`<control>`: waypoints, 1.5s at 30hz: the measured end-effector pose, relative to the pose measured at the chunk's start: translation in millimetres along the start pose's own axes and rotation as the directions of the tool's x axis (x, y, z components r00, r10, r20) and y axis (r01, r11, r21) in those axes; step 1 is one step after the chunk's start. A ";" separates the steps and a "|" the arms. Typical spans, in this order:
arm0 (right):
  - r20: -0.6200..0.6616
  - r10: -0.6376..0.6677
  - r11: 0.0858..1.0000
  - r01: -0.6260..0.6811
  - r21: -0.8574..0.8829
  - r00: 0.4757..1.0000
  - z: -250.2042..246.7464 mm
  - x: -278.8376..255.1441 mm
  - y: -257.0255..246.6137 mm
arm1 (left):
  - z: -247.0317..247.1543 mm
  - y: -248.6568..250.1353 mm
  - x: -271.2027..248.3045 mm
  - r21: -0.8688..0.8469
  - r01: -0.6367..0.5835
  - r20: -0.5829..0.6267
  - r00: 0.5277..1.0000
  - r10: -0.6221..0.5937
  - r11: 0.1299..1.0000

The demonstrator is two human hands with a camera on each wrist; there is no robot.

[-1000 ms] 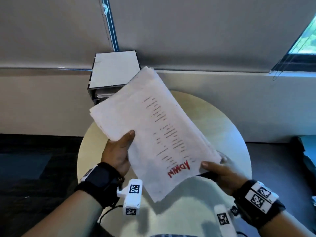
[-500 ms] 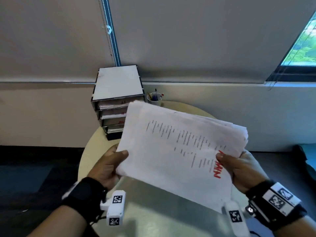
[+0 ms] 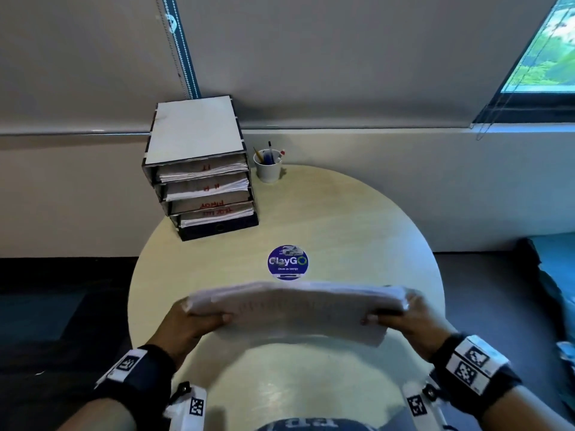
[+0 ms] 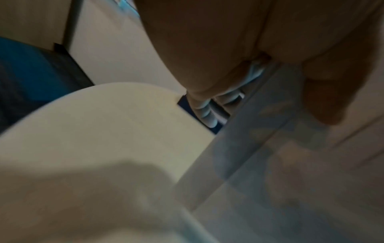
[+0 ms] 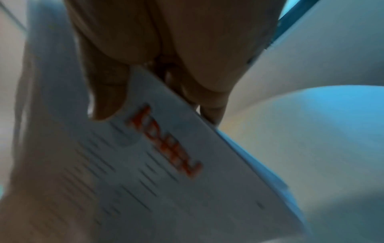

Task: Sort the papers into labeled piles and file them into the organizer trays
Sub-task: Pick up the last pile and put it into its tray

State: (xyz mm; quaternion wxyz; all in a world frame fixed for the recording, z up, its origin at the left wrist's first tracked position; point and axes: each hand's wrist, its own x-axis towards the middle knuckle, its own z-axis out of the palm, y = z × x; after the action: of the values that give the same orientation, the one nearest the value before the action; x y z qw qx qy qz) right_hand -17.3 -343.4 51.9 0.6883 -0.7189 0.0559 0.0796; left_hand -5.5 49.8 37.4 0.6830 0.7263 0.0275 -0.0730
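Observation:
A stack of white papers [image 3: 295, 306] with a red label on top [image 5: 164, 146] is held sideways, nearly level, low over the near half of the round table [image 3: 342, 213]. My left hand [image 3: 199, 318] grips its left end, thumb on top. My right hand [image 3: 401, 315] grips its right end, thumb beside the red word [image 5: 108, 98]. The dark organizer [image 3: 205, 181] stands at the table's back left, its stacked trays holding papers with red labels. In the left wrist view the stack [image 4: 290, 164] is blurred.
A white cup of pens [image 3: 268, 166] stands just right of the organizer. A round blue sticker [image 3: 287, 262] marks the table's centre, just beyond the held stack. A pale wall runs close behind the table, with a window at the upper right.
The stack has swung from upright and angled to sideways and nearly level, and come down toward the table. Both hands kept hold of it. The head view has tilted down.

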 end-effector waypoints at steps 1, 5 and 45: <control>0.014 0.042 0.999 -0.042 -0.019 0.999 1.6 -2.9 9.7 | 0.8 -14.4 -2.1 0.006 0.048 0.014 0.999 -0.048 0.999; -0.014 0.153 0.983 -0.151 0.109 0.988 7.9 -2.7 35.9 | 26.6 -43.6 -8.3 -0.118 0.194 -0.016 0.980 -0.197 0.974; -0.379 -0.341 0.939 0.331 -0.092 0.860 64.0 9.4 -116.2 | 98.0 96.8 20.7 0.027 -0.290 -0.283 0.916 0.285 0.957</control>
State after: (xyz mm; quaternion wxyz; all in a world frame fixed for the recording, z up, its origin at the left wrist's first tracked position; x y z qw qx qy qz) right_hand 11.5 -273.8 161.5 0.6581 -0.7269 0.0644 -0.1853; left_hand 21.8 -55.4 124.6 0.6807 0.7201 0.0189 0.1333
